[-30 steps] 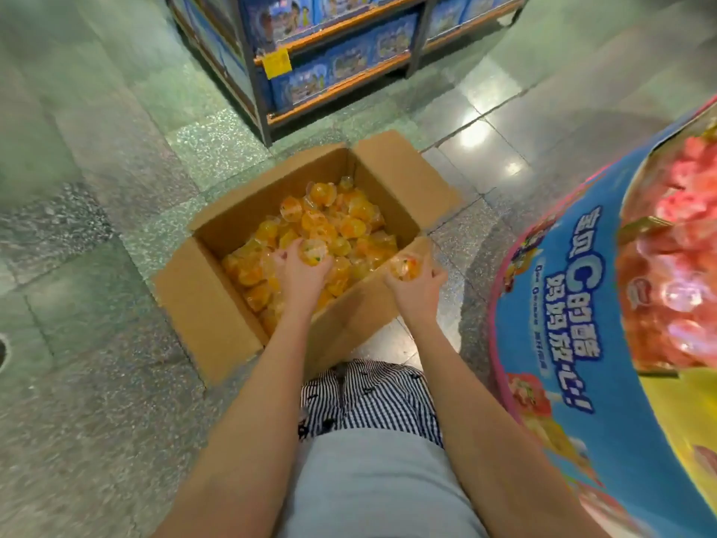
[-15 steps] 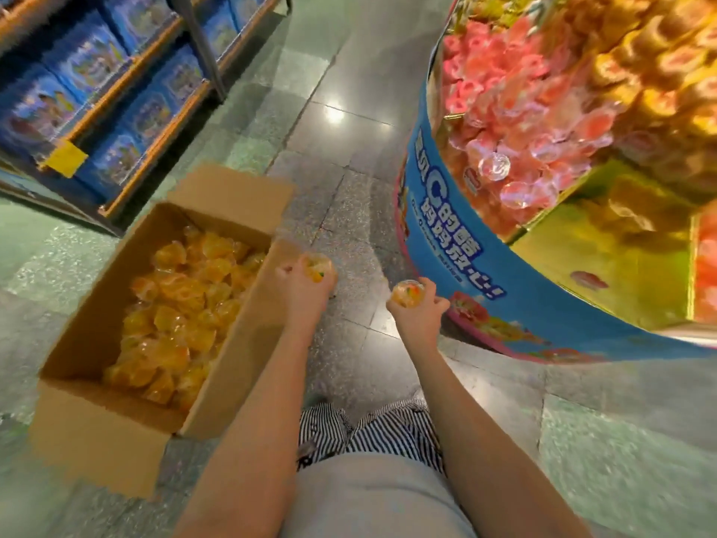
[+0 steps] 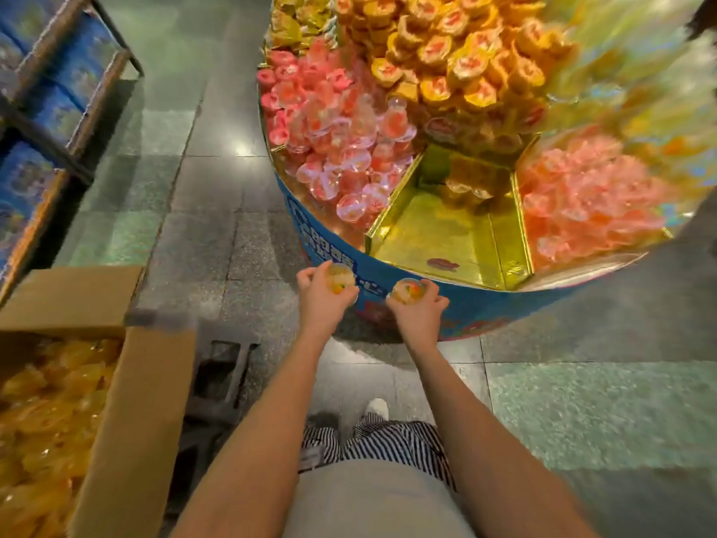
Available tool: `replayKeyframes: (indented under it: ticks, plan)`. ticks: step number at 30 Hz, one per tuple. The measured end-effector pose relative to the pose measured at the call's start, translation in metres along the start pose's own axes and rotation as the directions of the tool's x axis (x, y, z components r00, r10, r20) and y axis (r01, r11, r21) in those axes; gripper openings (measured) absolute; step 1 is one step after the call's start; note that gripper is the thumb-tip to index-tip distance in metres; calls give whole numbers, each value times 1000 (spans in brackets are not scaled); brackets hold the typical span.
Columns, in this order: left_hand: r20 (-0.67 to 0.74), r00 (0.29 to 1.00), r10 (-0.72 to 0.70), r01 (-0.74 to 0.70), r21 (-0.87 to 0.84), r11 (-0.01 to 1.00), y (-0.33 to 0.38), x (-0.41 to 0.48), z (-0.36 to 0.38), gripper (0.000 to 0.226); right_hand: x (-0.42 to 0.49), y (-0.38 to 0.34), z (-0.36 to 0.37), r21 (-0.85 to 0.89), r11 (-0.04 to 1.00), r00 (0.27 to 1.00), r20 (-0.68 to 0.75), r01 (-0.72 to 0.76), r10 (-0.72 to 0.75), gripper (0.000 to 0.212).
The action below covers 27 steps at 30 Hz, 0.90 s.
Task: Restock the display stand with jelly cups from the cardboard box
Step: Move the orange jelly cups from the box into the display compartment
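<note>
The left and bottom edges cut off the brown cardboard box (image 3: pixel 132 421), and the orange cups (image 3: pixel 46 401) inside blur together. The round blue-walled display stand (image 3: pixel 504 304) runs out of view, its upper right smeared into streaks. Our left hand (image 3: pixel 322 304) hides part of one clear orange-filled jelly cup (image 3: pixel 339 279), our right hand (image 3: pixel 421 320) part of another jelly cup (image 3: pixel 407 291), and both cover some of the white lettering (image 3: pixel 310 240) on the stand. We cannot identify the small red thing (image 3: pixel 442 262) in the gold compartment (image 3: pixel 446 227).
</note>
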<state>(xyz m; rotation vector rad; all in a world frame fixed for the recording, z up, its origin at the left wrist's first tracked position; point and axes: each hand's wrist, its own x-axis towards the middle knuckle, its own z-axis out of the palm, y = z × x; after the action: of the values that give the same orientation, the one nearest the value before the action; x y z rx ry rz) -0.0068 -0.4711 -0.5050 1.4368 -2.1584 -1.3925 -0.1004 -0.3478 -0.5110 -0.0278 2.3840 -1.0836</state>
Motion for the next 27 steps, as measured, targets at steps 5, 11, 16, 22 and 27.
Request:
replayKeyframes:
  ticks: [5, 11, 16, 22, 27]
  plan:
    - [88, 993, 77, -82, 60, 995, 39, 21, 54, 66, 38, 10, -47, 86, 994, 994, -83, -60, 67, 75]
    - [172, 975, 137, -151, 68, 986, 73, 51, 114, 71, 84, 23, -87, 172, 977, 976, -159, -123, 151, 76]
    - [174, 977, 125, -145, 106, 984, 96, 89, 154, 75, 128, 23, -104, 200, 969, 963, -196, -146, 185, 74]
    - [171, 983, 73, -98, 147, 984, 127, 149, 189, 75, 192, 3, -114, 150, 975, 971, -152, -163, 186, 77]
    - [208, 974, 90, -130, 189, 973, 143, 204, 220, 78, 251, -14, -117, 91, 979, 973, -122, -183, 193, 79]
